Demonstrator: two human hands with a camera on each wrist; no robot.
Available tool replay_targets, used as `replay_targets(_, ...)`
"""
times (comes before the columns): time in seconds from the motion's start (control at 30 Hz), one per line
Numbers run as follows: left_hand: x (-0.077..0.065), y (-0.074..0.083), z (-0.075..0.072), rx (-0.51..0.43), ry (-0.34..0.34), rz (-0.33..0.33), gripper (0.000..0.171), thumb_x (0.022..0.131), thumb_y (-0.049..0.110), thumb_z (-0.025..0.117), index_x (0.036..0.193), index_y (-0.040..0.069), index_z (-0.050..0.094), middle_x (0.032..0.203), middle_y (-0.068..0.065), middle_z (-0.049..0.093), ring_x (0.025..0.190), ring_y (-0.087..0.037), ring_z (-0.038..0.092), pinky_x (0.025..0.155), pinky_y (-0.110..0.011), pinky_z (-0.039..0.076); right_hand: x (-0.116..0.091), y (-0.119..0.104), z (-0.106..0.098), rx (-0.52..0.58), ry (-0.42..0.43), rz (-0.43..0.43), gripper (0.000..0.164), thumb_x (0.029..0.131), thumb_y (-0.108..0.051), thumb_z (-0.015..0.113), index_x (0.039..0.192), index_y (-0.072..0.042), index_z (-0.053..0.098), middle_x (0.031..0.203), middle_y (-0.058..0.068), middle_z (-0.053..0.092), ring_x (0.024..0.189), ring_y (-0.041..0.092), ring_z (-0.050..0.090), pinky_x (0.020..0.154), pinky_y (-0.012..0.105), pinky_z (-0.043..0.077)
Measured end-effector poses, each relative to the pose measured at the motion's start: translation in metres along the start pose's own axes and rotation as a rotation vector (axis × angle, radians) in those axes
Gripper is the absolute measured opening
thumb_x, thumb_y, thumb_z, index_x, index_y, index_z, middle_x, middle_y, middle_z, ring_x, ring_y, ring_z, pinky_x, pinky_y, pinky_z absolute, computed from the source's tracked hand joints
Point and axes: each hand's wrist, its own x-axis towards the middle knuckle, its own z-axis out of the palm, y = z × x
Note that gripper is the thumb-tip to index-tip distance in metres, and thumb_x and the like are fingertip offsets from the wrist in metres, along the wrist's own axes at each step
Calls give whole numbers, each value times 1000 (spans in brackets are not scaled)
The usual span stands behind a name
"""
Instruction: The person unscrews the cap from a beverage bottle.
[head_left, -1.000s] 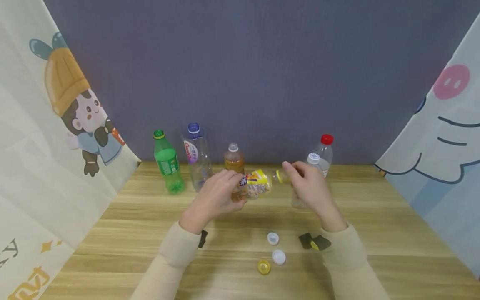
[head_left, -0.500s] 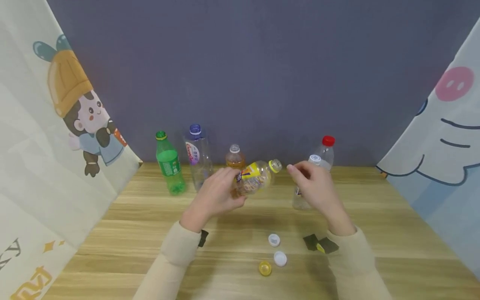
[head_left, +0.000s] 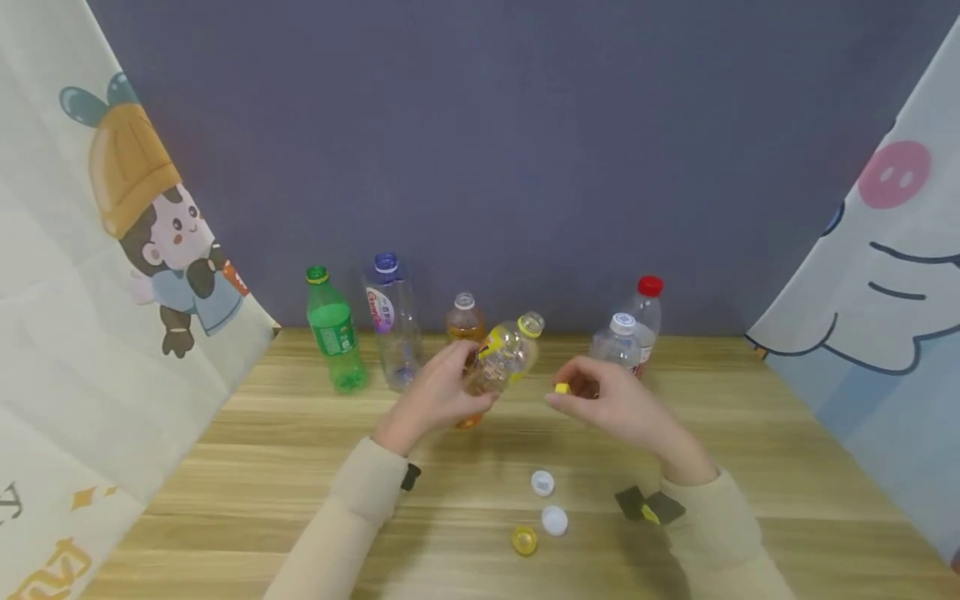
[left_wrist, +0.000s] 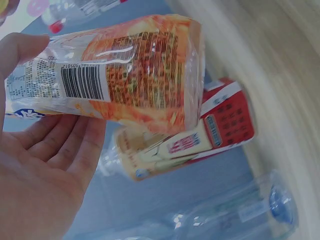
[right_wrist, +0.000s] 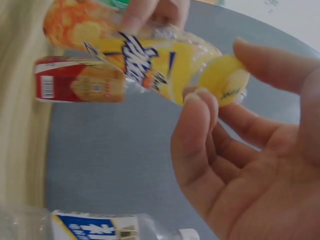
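Observation:
My left hand [head_left: 442, 392] grips a clear plastic bottle [head_left: 504, 357] with a yellow and orange label, tilted so its uncapped neck points up and to the right. In the left wrist view the thumb and fingers wrap the bottle [left_wrist: 140, 70], its barcode side showing. A yellow cap [right_wrist: 223, 80] is pinched between the thumb and fingers of my right hand [head_left: 611, 404], apart from the bottle's mouth in the head view. Behind the held bottle stands an amber bottle [head_left: 465, 318] with a red and tan label, open at the neck.
Standing left are a green bottle [head_left: 333, 333] and a clear bottle with a purple neck [head_left: 396, 321]. A white-capped bottle [head_left: 617, 342] and a red-capped bottle [head_left: 649, 312] stand right. Two white caps [head_left: 554, 521], a yellow cap [head_left: 524, 541] and dark scraps [head_left: 663, 507] lie on the table [head_left: 750, 433].
My right hand has drawn the yellow cap off the bottle's neck and moved down, away from it. The bottle in my left hand has tipped more upright.

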Motion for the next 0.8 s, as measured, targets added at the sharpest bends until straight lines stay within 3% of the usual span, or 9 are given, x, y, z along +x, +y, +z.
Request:
replay_targets(0.17, 7, -4, 7, -85, -11, -66, 63, 77, 29, 86, 128, 6, 57, 110, -4, 63, 98, -20, 60, 86, -39, 54, -1, 8, 6, -27, -60, -24, 25, 86, -21, 82, 101, -8, 67, 84, -2, 64, 76, 15, 61, 66, 28, 54)
replay_targets(0.37, 11, -6, 13, -164, 30, -152, 58, 77, 28, 85, 123, 8, 57, 106, -2, 62, 95, -19, 59, 83, -40, 55, -5, 24, 13, -25, -173, -44, 34, 82, -12, 84, 109, 1, 68, 94, -1, 69, 84, 13, 66, 75, 28, 58)
replay_targets(0.57, 16, -6, 25, -203, 7, -143, 58, 79, 28, 84, 125, 6, 56, 104, -3, 62, 92, -19, 59, 80, -37, 54, -13, 42, 23, -72, -227, -85, 34, 80, -7, 84, 109, 6, 71, 95, 2, 72, 84, 14, 69, 75, 27, 59)
replay_targets(0.8, 22, -5, 36, -237, -5, -163, 59, 79, 26, 84, 125, 4, 55, 105, -5, 63, 91, -19, 60, 80, -35, 55, -29, 61, 39, -194, -194, -68, 30, 80, -11, 84, 106, -1, 72, 92, -6, 67, 82, 10, 63, 73, 28, 56)
